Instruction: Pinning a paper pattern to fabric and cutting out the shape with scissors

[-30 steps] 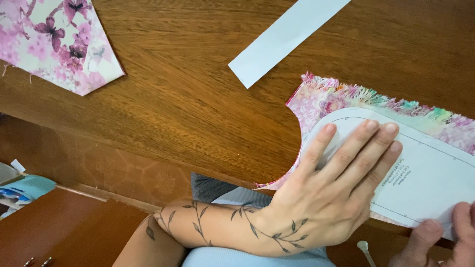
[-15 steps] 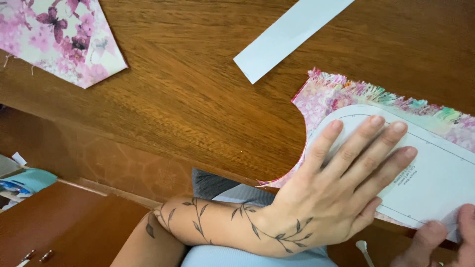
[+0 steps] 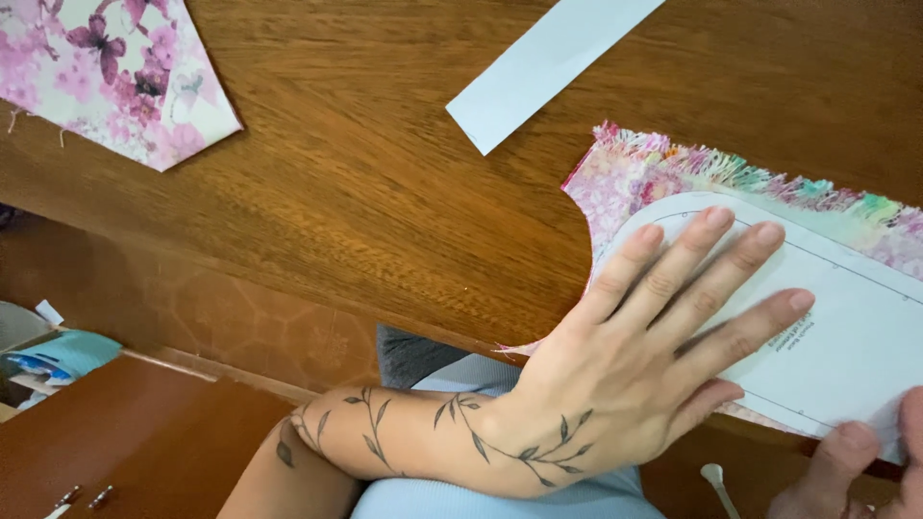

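Head view: I see the left hand (image 3: 654,356) lying flat, fingers spread, pressing a white paper pattern (image 3: 846,346) onto flowered cloth (image 3: 663,173) at the near edge of the wooden table (image 3: 385,192). The right hand (image 3: 856,471), at the frame's lower corner, pinches the pattern's near edge. A white paper strip (image 3: 548,67) and another flowered cloth piece (image 3: 115,77) lie well apart.

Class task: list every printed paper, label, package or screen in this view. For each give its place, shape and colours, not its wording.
White paper pattern piece with rounded end: right, on floral fabric, under left hand; thin outline, small dark print.
Plain white paper strip: top centre on wooden table, long rectangle, no print visible.
No screens or packages.
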